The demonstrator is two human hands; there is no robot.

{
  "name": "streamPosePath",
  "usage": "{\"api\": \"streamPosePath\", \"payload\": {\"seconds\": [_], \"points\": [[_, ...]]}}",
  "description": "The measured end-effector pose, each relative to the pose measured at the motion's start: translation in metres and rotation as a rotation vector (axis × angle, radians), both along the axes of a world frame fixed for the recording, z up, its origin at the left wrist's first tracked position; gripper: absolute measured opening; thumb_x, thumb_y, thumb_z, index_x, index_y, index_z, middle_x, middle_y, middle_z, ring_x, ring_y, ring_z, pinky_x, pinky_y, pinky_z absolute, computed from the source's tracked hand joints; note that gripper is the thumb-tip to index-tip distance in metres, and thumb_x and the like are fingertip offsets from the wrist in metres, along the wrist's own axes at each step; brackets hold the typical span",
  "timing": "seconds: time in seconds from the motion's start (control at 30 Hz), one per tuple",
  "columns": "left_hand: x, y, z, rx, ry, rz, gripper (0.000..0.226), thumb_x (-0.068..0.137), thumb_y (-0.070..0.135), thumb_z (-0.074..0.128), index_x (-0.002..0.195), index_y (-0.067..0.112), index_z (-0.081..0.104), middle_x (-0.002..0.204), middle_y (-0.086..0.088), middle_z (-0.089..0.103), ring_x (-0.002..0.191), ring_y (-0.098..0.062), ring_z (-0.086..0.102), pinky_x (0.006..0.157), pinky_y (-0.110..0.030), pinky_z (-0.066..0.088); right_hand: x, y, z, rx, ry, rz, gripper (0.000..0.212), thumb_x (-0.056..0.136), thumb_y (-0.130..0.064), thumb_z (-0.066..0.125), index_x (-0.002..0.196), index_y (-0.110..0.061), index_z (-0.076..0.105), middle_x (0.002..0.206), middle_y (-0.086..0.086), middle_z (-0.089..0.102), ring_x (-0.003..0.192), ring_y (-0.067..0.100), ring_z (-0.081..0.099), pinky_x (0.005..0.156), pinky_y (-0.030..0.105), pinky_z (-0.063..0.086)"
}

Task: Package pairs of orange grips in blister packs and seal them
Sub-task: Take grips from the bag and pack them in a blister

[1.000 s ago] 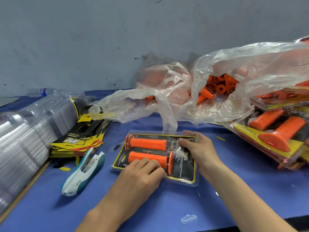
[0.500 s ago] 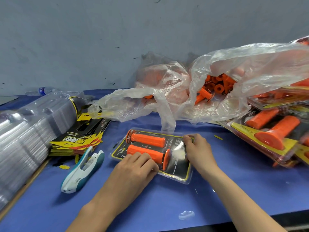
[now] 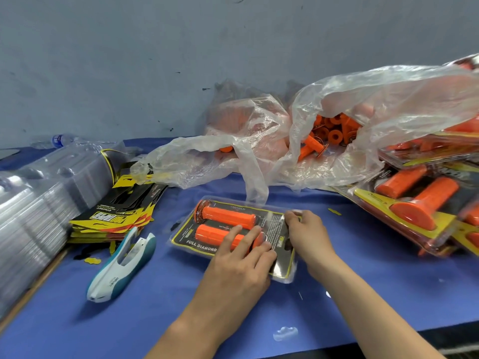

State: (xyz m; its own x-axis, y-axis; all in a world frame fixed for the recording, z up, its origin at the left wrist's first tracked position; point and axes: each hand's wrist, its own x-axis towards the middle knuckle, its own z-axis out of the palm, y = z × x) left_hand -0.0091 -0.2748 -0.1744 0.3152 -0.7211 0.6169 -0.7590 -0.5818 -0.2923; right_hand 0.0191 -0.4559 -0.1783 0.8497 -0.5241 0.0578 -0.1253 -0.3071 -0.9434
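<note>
A clear blister pack [image 3: 190,243] with a black and yellow card lies flat on the blue table. Inside it are two orange grips, the far one [image 3: 228,215] and the near one [image 3: 215,233]. My left hand [image 3: 242,265] lies on the pack's near side, fingers spread flat over the near grip's right end. My right hand [image 3: 307,233] pinches the pack's right part, fingers curled on the plastic near its far edge. The pack's near right corner [image 3: 285,277] shows between the two hands.
A white and teal stapler [image 3: 120,265] lies left of the pack. Printed cards [image 3: 114,216] and stacked empty blisters [image 3: 39,200] sit further left. Plastic bags of loose orange grips [image 3: 334,130] stand behind. Finished packs [image 3: 420,203] pile at the right.
My left hand has slid right along the near grip toward the pack's right part. My right hand stays on the pack's right end. The pack has shifted slightly.
</note>
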Motion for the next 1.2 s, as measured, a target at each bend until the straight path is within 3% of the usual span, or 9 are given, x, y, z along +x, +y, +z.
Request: {"api": "streamPosePath", "payload": {"seconds": [0.17,0.3,0.47,0.6,0.7,0.8,1.0,1.07,1.2], "points": [[0.001,-0.003,0.000,-0.017,0.015,0.002,0.024,0.091,0.020,0.047,0.088,0.015,0.071,0.104,0.000,0.073,0.124,-0.025,0.060,0.102,-0.046,0.048,-0.002,-0.005,-0.001,0.164,0.063,0.055,0.011,0.093,-0.022,0.043,0.101,-0.022,0.051,0.097,0.004,0.057,0.085,0.022,0.054,0.072,0.031,0.042],[0.003,-0.001,0.005,-0.054,0.094,-0.003,0.021,0.092,0.024,0.052,0.089,0.017,0.071,0.103,0.005,0.072,0.124,-0.019,0.059,0.097,-0.037,0.051,-0.030,-0.004,0.011,-0.014,-0.019,-0.001,0.048,0.094,-0.044,0.050,0.140,-0.034,0.037,0.115,-0.009,0.056,0.098,0.009,0.060,0.090,0.035,0.046],[-0.001,-0.001,0.009,-0.158,0.249,-0.014,0.014,0.089,0.024,0.059,0.085,0.014,0.068,0.119,-0.002,0.068,0.121,-0.022,0.062,0.089,-0.030,0.054,-0.082,0.008,0.008,-0.318,-0.181,0.501,0.046,0.073,-0.078,0.055,0.111,-0.052,0.056,0.136,-0.029,0.034,0.126,-0.016,0.036,0.098,0.010,0.036],[-0.003,0.000,0.007,-0.184,0.311,0.023,0.016,0.088,0.028,0.064,0.085,0.013,0.068,0.125,-0.004,0.064,0.113,-0.019,0.065,0.074,-0.022,0.048,-0.090,0.003,-0.001,-0.619,-0.190,0.449,0.026,0.085,-0.053,0.064,0.106,-0.046,0.052,0.127,-0.037,0.045,0.105,-0.009,0.055,0.086,0.026,0.049],[-0.003,0.002,0.007,-0.151,0.320,-0.018,0.024,0.094,0.030,0.055,0.090,0.011,0.070,0.127,-0.006,0.064,0.125,-0.021,0.059,0.089,-0.030,0.054,-0.088,0.004,-0.001,-0.667,-0.273,0.444,0.012,0.091,-0.048,0.055,0.100,-0.039,0.053,0.121,-0.036,0.052,0.087,-0.004,0.059,0.073,0.028,0.052],[0.001,0.016,0.013,-0.140,0.303,-0.049,0.034,0.098,0.039,0.049,0.106,0.014,0.070,0.134,-0.003,0.060,0.129,-0.020,0.054,0.103,-0.033,0.046,-0.087,0.002,-0.004,-0.680,-0.274,0.489,0.010,0.093,-0.044,0.052,0.100,-0.037,0.053,0.123,-0.036,0.053,0.092,-0.002,0.062,0.075,0.028,0.053],[0.026,0.101,0.028,-0.440,0.297,0.697,0.042,0.086,0.035,0.072,0.112,0.006,0.059,0.102,-0.019,0.058,0.092,-0.043,0.058,0.075,-0.052,0.048,-0.090,0.003,-0.001,-0.714,-0.253,0.494,0.023,0.093,-0.048,0.042,0.100,-0.035,0.059,0.123,-0.028,0.056,0.102,0.007,0.064,0.076,0.031,0.053],[0.029,0.121,0.023,-0.335,0.454,0.896,0.059,0.078,0.039,0.078,0.117,0.000,0.056,0.102,-0.025,0.056,0.092,-0.047,0.057,0.072,-0.053,0.047,-0.090,0.005,0.000,-0.718,-0.247,0.489,0.025,0.094,-0.048,0.043,0.102,-0.033,0.062,0.121,-0.027,0.057,0.102,0.009,0.064,0.077,0.032,0.053],[0.030,0.137,0.019,-0.086,0.659,1.078,0.063,0.087,0.062,0.055,0.128,0.015,0.045,0.118,-0.010,0.057,0.110,-0.032,0.054,0.079,-0.042,0.047,-0.090,0.005,0.000,-0.716,-0.259,0.489,0.017,0.097,-0.043,0.048,0.104,-0.034,0.061,0.119,-0.023,0.058,0.098,0.010,0.065,0.074,0.032,0.053]]}}
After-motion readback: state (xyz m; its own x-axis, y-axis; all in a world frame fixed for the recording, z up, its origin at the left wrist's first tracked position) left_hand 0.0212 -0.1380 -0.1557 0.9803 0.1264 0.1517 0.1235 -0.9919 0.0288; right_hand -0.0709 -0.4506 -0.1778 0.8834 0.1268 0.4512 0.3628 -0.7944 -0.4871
